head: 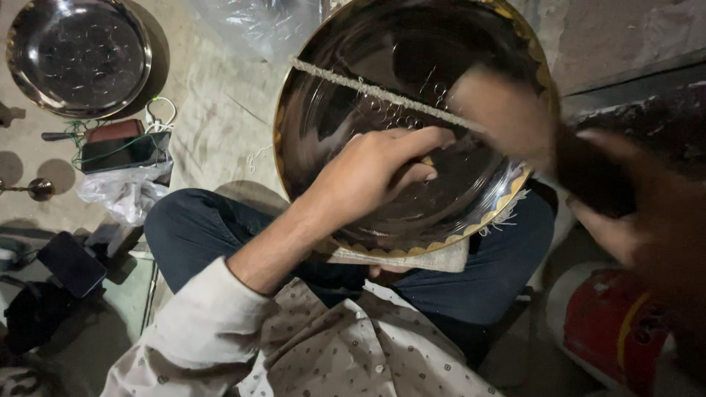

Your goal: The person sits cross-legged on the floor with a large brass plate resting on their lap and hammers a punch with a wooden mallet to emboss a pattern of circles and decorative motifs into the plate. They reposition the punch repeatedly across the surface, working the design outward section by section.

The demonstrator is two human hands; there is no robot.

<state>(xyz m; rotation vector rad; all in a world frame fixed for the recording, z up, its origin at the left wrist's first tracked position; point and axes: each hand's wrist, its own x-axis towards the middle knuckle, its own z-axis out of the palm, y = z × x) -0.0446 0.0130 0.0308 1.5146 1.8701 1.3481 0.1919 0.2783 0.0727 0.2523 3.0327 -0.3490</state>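
Observation:
A large round metal plate with a gold scalloped rim rests tilted on my lap, on a pale cloth. A rough whitish cord stretches across its face. My left hand lies on the plate's middle, its fingers curled and pinched on a small pale object that is mostly hidden. My right hand is blurred at the right edge, closed around a dark handle. The handle's pale blurred end hovers over the plate's right side.
A second shiny steel plate lies on the floor at top left. Below it are a dark pouch with cables, a white plastic bag and a phone. A red and white container stands at lower right.

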